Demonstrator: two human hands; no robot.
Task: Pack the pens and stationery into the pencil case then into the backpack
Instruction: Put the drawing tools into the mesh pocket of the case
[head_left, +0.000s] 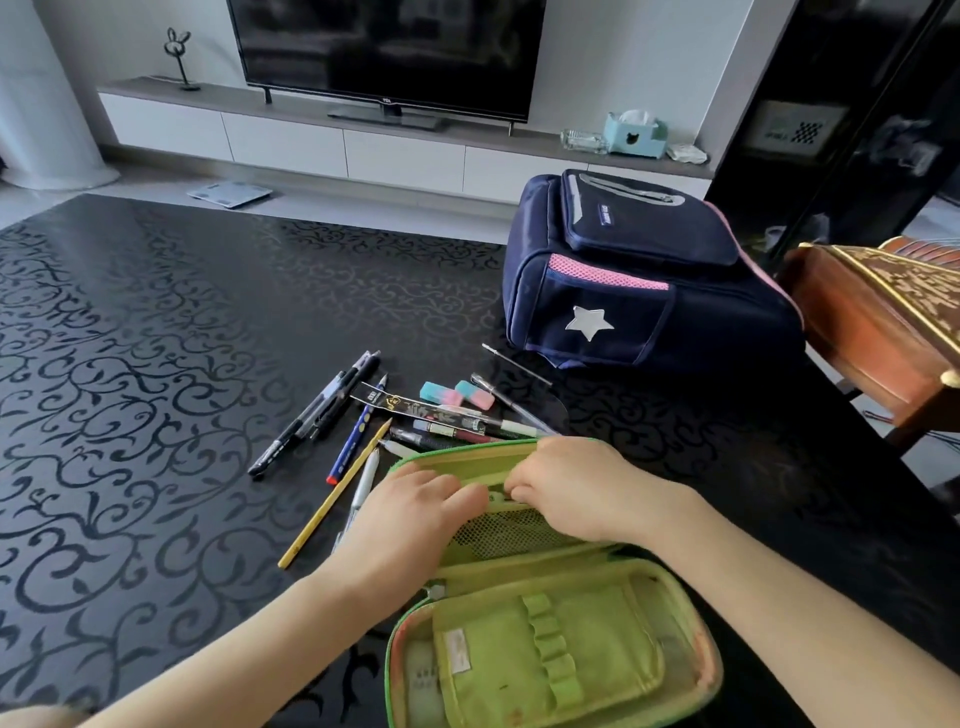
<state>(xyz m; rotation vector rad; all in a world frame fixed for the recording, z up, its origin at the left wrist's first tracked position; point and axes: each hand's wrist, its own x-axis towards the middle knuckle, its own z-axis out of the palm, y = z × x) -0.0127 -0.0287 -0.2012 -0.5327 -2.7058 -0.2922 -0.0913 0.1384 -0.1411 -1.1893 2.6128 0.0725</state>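
A green pencil case (550, 654) lies opened flat at the near edge of the black patterned tabletop (156, 338), its lower half showing a pocket and a row of elastic loops, its upper half carrying a mesh pocket. Both hands are on that upper half: the left hand (415, 512) and the right hand (576, 488) meet at the top edge of the mesh pocket, fingers curled and pinching the case there; what exactly sits between the fingertips is too small to tell. Just beyond and left of the case the loose stationery lies in a heap on the tabletop: two black pens (317, 410) side by side, a blue pencil (358, 431), a yellow pencil (335, 499), a white pen (363, 483) partly under the left hand, two pink and blue erasers (457, 394) touching each other, and several more pens (452, 431) against the case's far rim. A navy backpack (649, 270) with a silver star lies farther back on the right, well apart from the case, zipped closed.
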